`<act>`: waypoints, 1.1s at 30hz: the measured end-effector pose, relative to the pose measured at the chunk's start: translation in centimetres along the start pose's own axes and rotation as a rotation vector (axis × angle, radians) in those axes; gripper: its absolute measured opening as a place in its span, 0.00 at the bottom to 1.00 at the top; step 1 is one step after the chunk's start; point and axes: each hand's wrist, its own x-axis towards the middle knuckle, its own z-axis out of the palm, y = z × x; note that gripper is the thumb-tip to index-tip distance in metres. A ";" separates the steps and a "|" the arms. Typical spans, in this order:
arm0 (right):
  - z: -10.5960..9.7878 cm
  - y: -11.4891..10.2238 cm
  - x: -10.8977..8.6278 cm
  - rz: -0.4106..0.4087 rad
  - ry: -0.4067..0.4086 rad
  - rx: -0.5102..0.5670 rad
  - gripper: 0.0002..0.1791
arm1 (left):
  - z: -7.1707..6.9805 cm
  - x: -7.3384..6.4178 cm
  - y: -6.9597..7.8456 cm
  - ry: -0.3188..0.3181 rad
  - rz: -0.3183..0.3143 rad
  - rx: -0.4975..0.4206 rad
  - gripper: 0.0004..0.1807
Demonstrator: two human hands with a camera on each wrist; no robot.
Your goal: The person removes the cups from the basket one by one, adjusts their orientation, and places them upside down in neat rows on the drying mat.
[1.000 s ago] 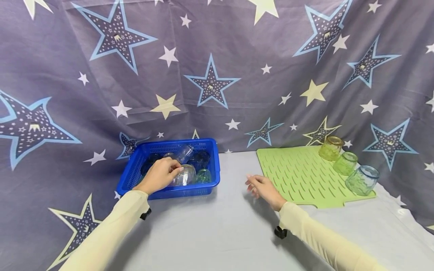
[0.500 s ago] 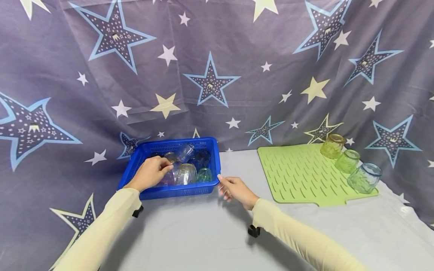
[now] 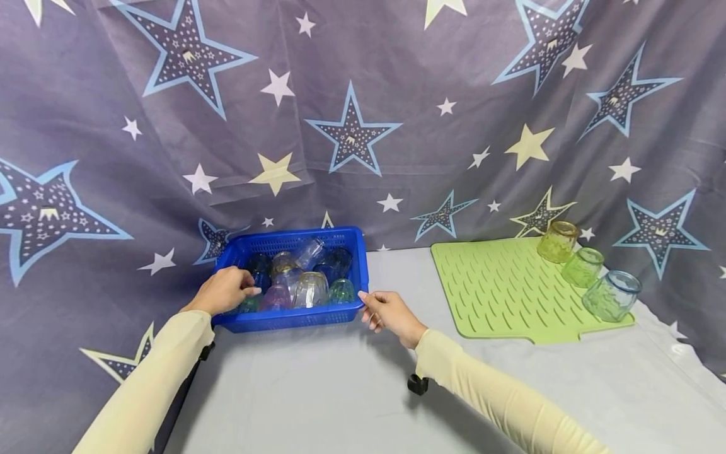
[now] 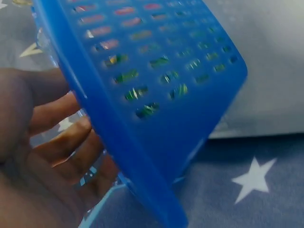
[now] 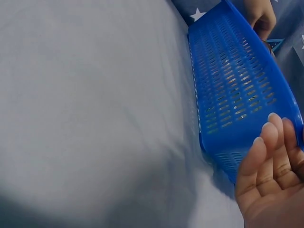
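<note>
The blue plastic basket (image 3: 283, 320) stands at the back left of the table, holding several glasses. Among these are a clear glass (image 3: 311, 291), a purple glass (image 3: 276, 298) and a green glass (image 3: 341, 292). My left hand (image 3: 221, 292) reaches over the basket's left end, fingers loosely bent above the glasses there; the left wrist view shows its fingers (image 4: 71, 142) inside the basket's rim. At the front right corner, my right hand (image 3: 392, 315) pinches the rim, thumb on top and the other fingers (image 5: 263, 154) below along the outer wall.
A light green drying mat (image 3: 493, 290) lies at the right. Along its right edge stand a yellow glass (image 3: 558, 242), a pale green glass (image 3: 582, 268) and a bluish glass (image 3: 612, 296). Behind the table hangs a star-patterned curtain (image 3: 351, 57).
My right hand has moved left from beside the mat to the basket's corner. My left hand has shifted left, from above the clear glass to the basket's left end.
</note>
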 end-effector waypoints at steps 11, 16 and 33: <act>-0.2 0.1 -0.1 -0.020 0.011 0.014 0.25 | -0.4 -0.4 0.0 -0.168 0.006 0.112 0.24; -0.1 0.1 -0.2 -0.021 0.002 0.015 0.25 | 0.2 -0.7 -0.6 -0.084 0.098 0.179 0.23; 0.0 0.1 -0.5 -0.033 0.011 0.011 0.25 | 0.3 -1.5 -1.4 0.270 0.082 0.231 0.16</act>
